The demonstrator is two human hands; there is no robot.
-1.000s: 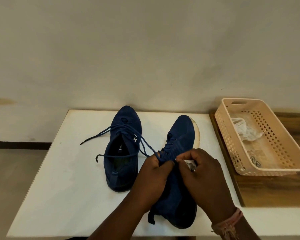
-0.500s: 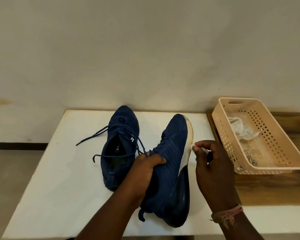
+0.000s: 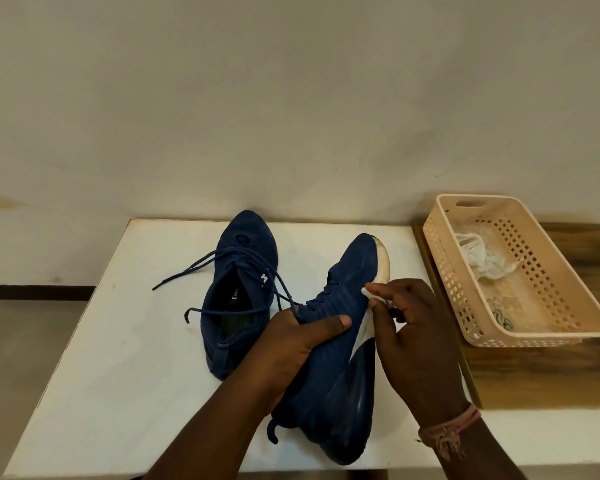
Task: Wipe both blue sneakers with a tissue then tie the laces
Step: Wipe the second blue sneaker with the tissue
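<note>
Two blue sneakers lie on a white table [image 3: 118,375]. The left sneaker [image 3: 238,289] sits upright with its laces loose and spread to the left. The right sneaker [image 3: 347,341] is tipped onto its side, white sole facing right. My left hand [image 3: 291,344] grips this tipped sneaker around its laced upper. My right hand [image 3: 416,341] pinches a small white tissue [image 3: 369,294] against the sneaker's white sole edge near the toe.
A peach plastic basket [image 3: 548,327] stands on a wooden surface [image 3: 534,375] right of the table, holding a crumpled white tissue [image 3: 482,258] and a small grey item. A plain wall rises behind the table.
The right sneaker was rolled onto its side by my left hand. My right hand left the laces and brought the tissue to the sole edge, sliding slightly down it.
</note>
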